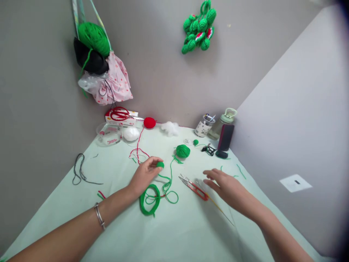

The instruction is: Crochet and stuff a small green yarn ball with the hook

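My left hand (144,174) pinches a small green crocheted piece (160,165) between thumb and fingers just above the pale green table (177,233). Green yarn (163,187) trails from it into a loose coil (149,200) below my wrist. My right hand (227,185) hovers palm down with fingers spread, holding nothing. Its fingertips are just right of the red-handled thread snips (194,186). A thin yellow crochet hook (218,207) lies under that hand. A green yarn ball (183,150) sits further back.
At the back are red scissors (120,113) on a box, a red yarn ball (149,122), white stuffing (170,128), a clear tub (109,135), a jar (204,126), a bottle (222,123) and black scissors (209,149). Green crocheted pieces (199,27) hang on the wall. A grey cord (79,171) lies left.
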The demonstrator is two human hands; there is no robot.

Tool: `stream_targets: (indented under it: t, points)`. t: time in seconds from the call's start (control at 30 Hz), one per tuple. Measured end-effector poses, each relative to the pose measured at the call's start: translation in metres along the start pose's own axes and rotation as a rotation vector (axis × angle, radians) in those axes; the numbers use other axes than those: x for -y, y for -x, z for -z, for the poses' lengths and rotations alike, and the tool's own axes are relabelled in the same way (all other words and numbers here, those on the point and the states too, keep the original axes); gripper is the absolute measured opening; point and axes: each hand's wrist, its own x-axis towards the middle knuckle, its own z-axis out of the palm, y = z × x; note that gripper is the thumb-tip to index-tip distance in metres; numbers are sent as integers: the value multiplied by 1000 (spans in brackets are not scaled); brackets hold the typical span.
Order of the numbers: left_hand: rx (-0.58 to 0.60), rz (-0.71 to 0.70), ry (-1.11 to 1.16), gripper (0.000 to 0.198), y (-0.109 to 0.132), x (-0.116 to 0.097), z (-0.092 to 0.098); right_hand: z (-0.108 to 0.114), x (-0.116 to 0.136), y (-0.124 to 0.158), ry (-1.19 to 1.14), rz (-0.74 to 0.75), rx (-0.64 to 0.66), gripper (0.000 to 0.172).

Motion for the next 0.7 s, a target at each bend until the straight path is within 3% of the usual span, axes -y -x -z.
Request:
stream_targets:
  t: [0.1, 0.2, 0.33, 0.43, 0.53, 0.7]
  points:
    - [0, -19, -78, 25, -2, 7, 1, 10, 13, -41, 46, 86, -43, 40]
    - [28, -21, -134, 24, -3, 12, 4, 15, 38, -102, 142, 173, -127, 41]
    - [59, -26, -171, 21, -5, 15, 7, 11, 70, -192, 172, 213, -211, 57]
    - [63, -27, -200, 19, -4, 15, 7, 2, 84, -245, 197, 206, -276, 58]
    - [66, -39, -219, 17, -3, 15, 7, -9, 88, -277, 217, 171, -302, 42]
    - [31, -49, -152, 22, -3, 21, 4, -20, 85, -294, 211, 147, -226, 40]
